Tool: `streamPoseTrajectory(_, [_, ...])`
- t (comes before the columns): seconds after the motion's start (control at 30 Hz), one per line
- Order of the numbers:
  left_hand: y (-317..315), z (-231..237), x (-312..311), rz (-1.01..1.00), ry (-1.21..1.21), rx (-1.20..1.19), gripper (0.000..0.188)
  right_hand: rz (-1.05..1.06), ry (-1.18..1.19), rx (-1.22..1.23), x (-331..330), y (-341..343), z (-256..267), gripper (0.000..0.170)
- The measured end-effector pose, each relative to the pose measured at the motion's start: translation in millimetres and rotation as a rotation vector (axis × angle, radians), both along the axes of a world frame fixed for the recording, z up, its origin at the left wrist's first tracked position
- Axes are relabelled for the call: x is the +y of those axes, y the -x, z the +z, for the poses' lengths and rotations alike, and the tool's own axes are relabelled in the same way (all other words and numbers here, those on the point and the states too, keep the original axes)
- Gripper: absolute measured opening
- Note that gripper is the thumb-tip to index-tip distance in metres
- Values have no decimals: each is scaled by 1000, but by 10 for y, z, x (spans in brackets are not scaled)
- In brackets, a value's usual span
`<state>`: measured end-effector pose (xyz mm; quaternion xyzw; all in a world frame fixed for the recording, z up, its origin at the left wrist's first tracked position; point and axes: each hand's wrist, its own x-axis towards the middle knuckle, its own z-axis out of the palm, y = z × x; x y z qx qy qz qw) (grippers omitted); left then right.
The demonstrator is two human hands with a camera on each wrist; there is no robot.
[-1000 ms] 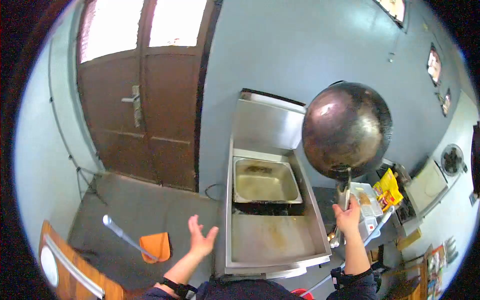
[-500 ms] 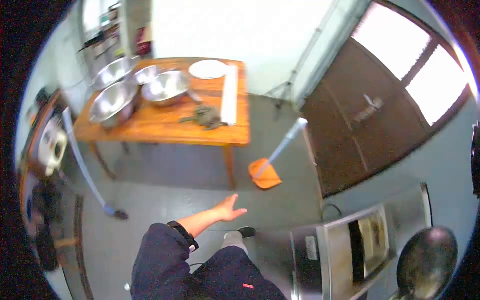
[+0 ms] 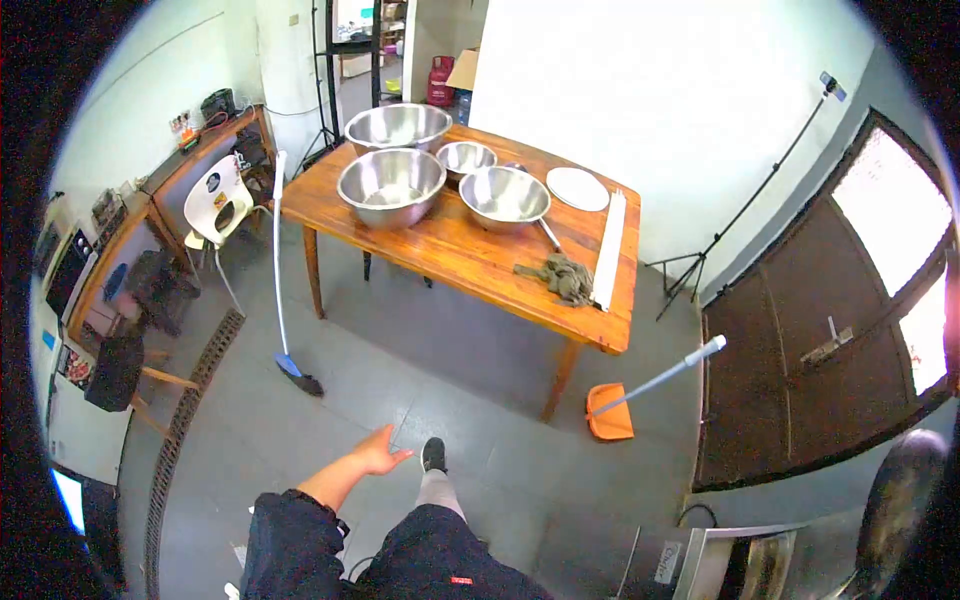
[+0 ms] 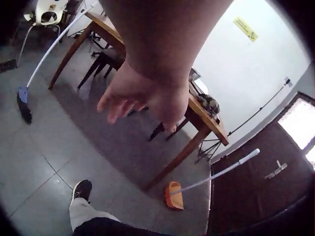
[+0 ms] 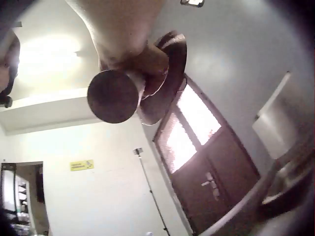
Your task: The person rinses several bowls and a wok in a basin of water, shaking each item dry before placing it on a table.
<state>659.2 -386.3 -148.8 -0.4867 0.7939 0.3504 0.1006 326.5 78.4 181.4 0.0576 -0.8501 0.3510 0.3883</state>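
Observation:
A dark wok (image 3: pixel 905 505) is raised at the lower right edge of the head view, seen nearly edge-on. In the right wrist view my right hand (image 5: pixel 142 61) grips its handle, whose round end (image 5: pixel 113 96) points at the camera, with part of the wok (image 5: pixel 172 81) behind. The right hand is outside the head view. My left hand (image 3: pixel 378 455) is empty, stretched out over the floor in front of the wooden table (image 3: pixel 470 280). In the left wrist view the left hand's fingers (image 4: pixel 118 105) hang loosely.
Steel bowls (image 3: pixel 392 185), a white plate (image 3: pixel 577 188), a crumpled cloth (image 3: pixel 565 278) and a white strip (image 3: pixel 610 250) lie on the table. A broom (image 3: pixel 280 270) and an orange dustpan (image 3: pixel 610 412) stand on the floor. The steel basin unit (image 3: pixel 700 565) is at lower right, near the brown door (image 3: pixel 800 350).
My view has swung left from the steel basin unit to the table. The wok, still held in my right hand, has shifted to the right edge of the head view. The left hand stays empty.

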Motion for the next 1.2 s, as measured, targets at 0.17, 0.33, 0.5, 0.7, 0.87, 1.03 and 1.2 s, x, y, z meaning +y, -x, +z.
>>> streamPoseTrajectory(0.17, [-311, 131, -256, 138, -118, -39, 78, 729, 409, -568, -737, 469, 346, 54])
streamPoseTrajectory(0.33, [-718, -407, -634, 292, -162, 41, 76, 1079, 610, -650, -2412, 613, -86, 45])
streamPoseTrajectory(0.5, [-1410, -819, -952, 473, -161, -8, 75, 983, 402, -753, -3724, 751, -276, 28])
streamPoseTrajectory(0.7, [-2438, -1356, -1163, 681, -150, -110, 73, 1087, 297, -854, -5127, 807, -526, 14])
streamPoseTrajectory(0.87, [-2285, -296, -1530, 824, -127, -250, 68, 1049, -4, -743, -6264, 762, -505, 12])
streamPoseTrajectory(1.03, [-2163, -413, -1927, 948, -129, -202, 66, 1006, -270, -645, -7323, 981, -486, 33])
streamPoseTrajectory(1.2, [-2440, -989, -2312, 865, -129, -307, 64, 1048, -644, -387, -8415, 1031, -391, 29])
